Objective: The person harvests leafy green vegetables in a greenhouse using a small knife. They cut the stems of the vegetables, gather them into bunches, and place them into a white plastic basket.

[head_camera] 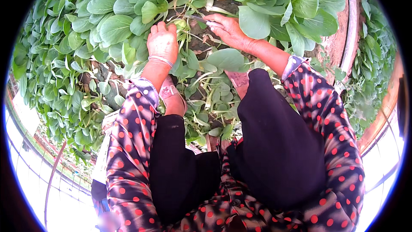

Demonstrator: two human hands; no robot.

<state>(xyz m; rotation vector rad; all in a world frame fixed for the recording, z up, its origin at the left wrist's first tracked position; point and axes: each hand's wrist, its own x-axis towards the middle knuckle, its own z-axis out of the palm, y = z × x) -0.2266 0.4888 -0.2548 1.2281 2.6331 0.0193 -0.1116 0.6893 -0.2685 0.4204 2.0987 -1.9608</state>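
My right hand [230, 31] is closed around the light handle of a knife [197, 18], its blade pointing left near the base of leafy green plants. My left hand [163, 43], with a pale bracelet at its wrist, is at the stems just left of the blade; its fingertips are partly hidden, and whether they grip a stem I cannot tell. A small pale green plant base [181, 24] lies between the two hands. Broad leaves [256, 22] stand beside my right hand, and others [116, 29] crowd the left side.
Cut or loose leaves [212, 98] lie on the soil between my feet. A pink patterned shoe [167, 91] is by my left forearm. At the right, a long pale edging [351, 35] borders the bed, with more leafy plants [373, 58] beyond it.
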